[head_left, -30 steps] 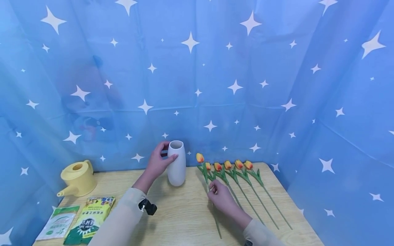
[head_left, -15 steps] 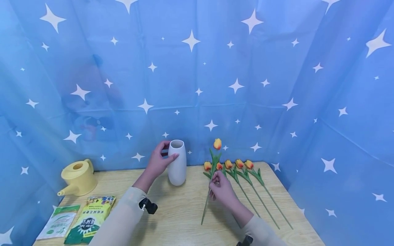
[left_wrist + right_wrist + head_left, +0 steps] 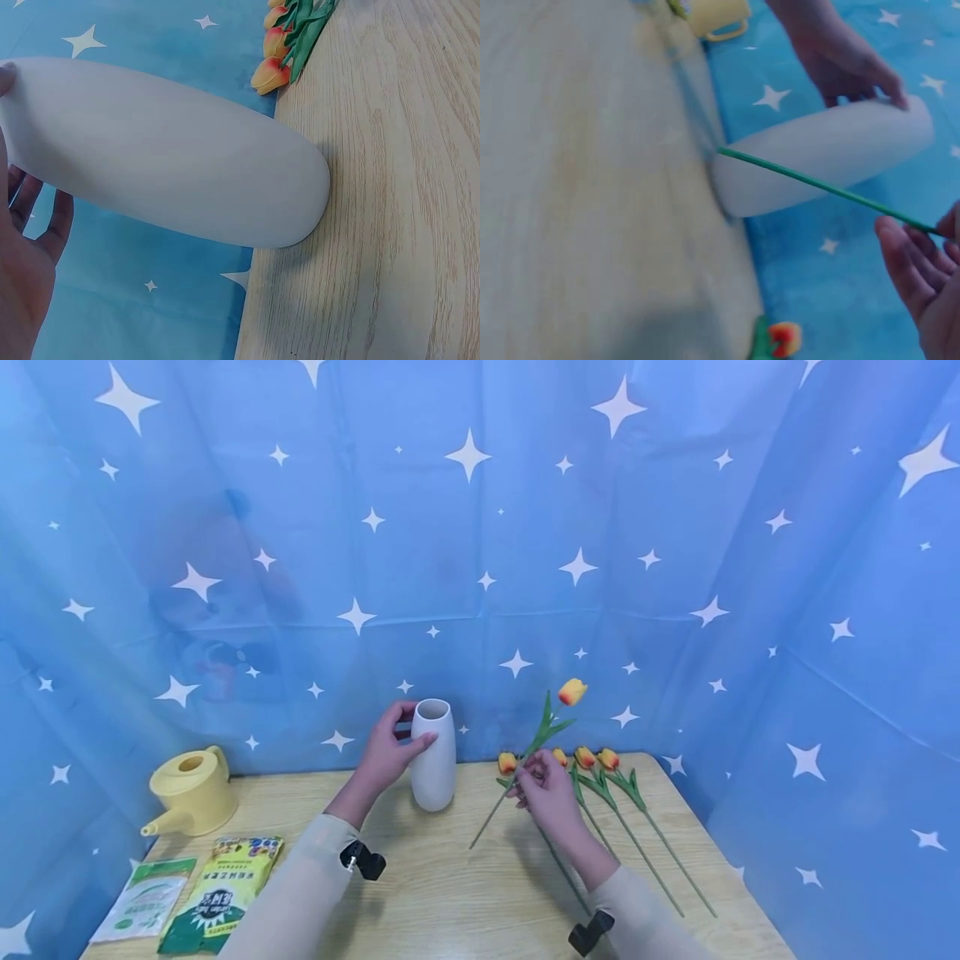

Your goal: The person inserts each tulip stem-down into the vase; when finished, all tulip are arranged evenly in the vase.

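Note:
A white vase (image 3: 434,768) stands upright near the back of the wooden table. My left hand (image 3: 390,750) grips it near the top, thumb on the front and fingers round the far side; in the left wrist view the vase (image 3: 172,154) reaches down to the tabletop. My right hand (image 3: 551,793) pinches the stem of one orange-yellow tulip (image 3: 572,692), raised off the table and tilted, bloom up to the right, stem end down to the left. In the right wrist view its green stem (image 3: 817,184) crosses in front of the vase.
Several more tulips (image 3: 609,760) lie in a row on the right of the table (image 3: 450,893), partly behind my right hand. At the left are a yellow watering can (image 3: 193,797), a green-yellow bag (image 3: 221,893) and a white-green packet (image 3: 146,897). A blue starred curtain (image 3: 480,527) hangs behind.
The tulip in my right hand has risen from the table, its bloom swinging up and right and its stem end shifting left. My left hand stays on the vase.

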Motion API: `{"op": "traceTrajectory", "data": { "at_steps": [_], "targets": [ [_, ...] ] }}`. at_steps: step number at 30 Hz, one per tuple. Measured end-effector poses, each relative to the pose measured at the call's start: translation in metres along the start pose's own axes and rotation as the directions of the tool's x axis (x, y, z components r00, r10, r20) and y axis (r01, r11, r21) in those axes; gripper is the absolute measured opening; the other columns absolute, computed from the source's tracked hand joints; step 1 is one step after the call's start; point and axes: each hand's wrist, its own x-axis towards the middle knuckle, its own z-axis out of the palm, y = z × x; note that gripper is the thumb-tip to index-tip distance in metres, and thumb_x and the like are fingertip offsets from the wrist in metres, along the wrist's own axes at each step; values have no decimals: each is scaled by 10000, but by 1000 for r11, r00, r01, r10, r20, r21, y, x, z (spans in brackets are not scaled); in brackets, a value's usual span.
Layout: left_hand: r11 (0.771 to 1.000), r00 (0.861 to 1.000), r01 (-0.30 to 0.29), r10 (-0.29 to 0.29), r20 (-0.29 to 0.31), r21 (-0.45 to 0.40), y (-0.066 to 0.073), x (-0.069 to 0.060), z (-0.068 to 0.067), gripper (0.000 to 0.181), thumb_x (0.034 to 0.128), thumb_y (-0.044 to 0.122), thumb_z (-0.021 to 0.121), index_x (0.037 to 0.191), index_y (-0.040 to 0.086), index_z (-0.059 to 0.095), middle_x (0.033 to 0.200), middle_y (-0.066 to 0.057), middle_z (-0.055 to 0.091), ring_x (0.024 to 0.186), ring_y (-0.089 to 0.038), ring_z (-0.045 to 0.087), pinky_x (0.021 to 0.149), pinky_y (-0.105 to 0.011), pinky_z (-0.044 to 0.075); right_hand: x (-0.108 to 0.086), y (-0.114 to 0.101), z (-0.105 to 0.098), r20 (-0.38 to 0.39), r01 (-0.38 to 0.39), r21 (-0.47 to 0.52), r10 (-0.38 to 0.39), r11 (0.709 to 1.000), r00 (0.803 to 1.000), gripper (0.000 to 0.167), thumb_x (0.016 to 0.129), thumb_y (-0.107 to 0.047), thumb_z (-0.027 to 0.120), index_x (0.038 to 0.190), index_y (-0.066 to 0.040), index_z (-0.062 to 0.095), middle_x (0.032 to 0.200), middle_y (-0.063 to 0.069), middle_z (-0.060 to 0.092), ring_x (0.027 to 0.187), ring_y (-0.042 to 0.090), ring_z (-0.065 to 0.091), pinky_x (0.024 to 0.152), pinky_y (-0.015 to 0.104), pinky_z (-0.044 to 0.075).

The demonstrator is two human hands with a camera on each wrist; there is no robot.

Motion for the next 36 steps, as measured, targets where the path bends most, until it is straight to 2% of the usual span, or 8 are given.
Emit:
{"op": "traceTrajectory", "data": {
  "at_steps": [4, 6, 10, 16, 19, 26, 32, 36],
  "targets": [
    [1000, 1000, 5, -5, 3, 5, 1, 1, 1, 593, 978, 380, 880, 1459, 179, 597, 1426, -122, 636, 1325, -440, 619, 1107, -634, 548, 11, -13, -5, -36, 41, 29, -40, 999, 999, 60, 1123, -38, 620, 1107, -2, 574, 1036, 273, 754, 868, 437, 790, 658, 491, 674],
    [1000, 1000, 11, -11, 5, 10, 1, 1, 1, 589, 980, 380, 878, 1459, 183, 595, 1429, -119, 633, 1328, -440, 619, 1107, -635, 549, 16, -19, -6, -52, 63, 46, -60, 997, 997, 63, 1130, -45, 614, 1123, 8, 580, 1058, 292, 755, 881, 458, 788, 652, 469, 673],
    [1000, 1000, 20, -20, 7, 9, 2, 0, 0, 577, 985, 372, 874, 1454, 183, 595, 1433, -124, 630, 1330, -444, 620, 1105, -636, 551, 27, -30, -9, -91, 99, 73, -92, 992, 992, 105, 1134, -81, 624, 1155, 19, 603, 1063, 249, 782, 903, 452, 794, 646, 400, 673],
    [1000, 1000, 22, -22, 18, 2, 2, -1, -1, 583, 980, 374, 880, 1453, 183, 597, 1435, -129, 630, 1315, -431, 636, 1086, -644, 562, 41, -56, -11, -156, 160, 100, -143, 982, 977, 170, 1147, -189, 641, 1187, -24, 635, 1133, 223, 803, 895, 291, 821, 691, 365, 676],
    [1000, 1000, 23, -23, 20, 6, 1, -1, -1, 587, 975, 391, 882, 1450, 192, 599, 1434, -121, 629, 1309, -420, 641, 1078, -644, 567, 47, -71, -11, -194, 205, 116, -180, 972, 964, 161, 1151, -206, 636, 1182, -48, 643, 1138, 233, 802, 877, 245, 822, 687, 386, 679],
    [1000, 1000, 17, -17, 19, -5, 2, -1, -1, 578, 969, 386, 889, 1435, 192, 606, 1428, -122, 633, 1307, -444, 635, 1069, -652, 569, 62, -96, -11, -279, 322, 138, -275, 937, 920, 195, 1156, -228, 628, 1139, -34, 642, 1095, 240, 807, 871, 235, 825, 672, 387, 673],
    [1000, 1000, 9, -9, 18, -3, 2, -1, -1, 557, 984, 353, 878, 1433, 176, 601, 1427, -126, 631, 1308, -447, 629, 1079, -640, 565, 71, -108, -9, -301, 362, 143, -308, 921, 903, 209, 1148, -245, 646, 1118, -39, 663, 1108, 308, 781, 879, 247, 824, 666, 344, 669],
    [1000, 1000, 9, -9, 25, -10, 2, 0, -1, 555, 984, 349, 878, 1431, 170, 602, 1422, -129, 632, 1307, -448, 630, 1077, -643, 566, 77, -111, -5, -303, 384, 146, -329, 912, 895, 207, 1137, -209, 664, 1116, -3, 671, 1088, 333, 769, 868, 245, 825, 658, 354, 669]
  ]
}}
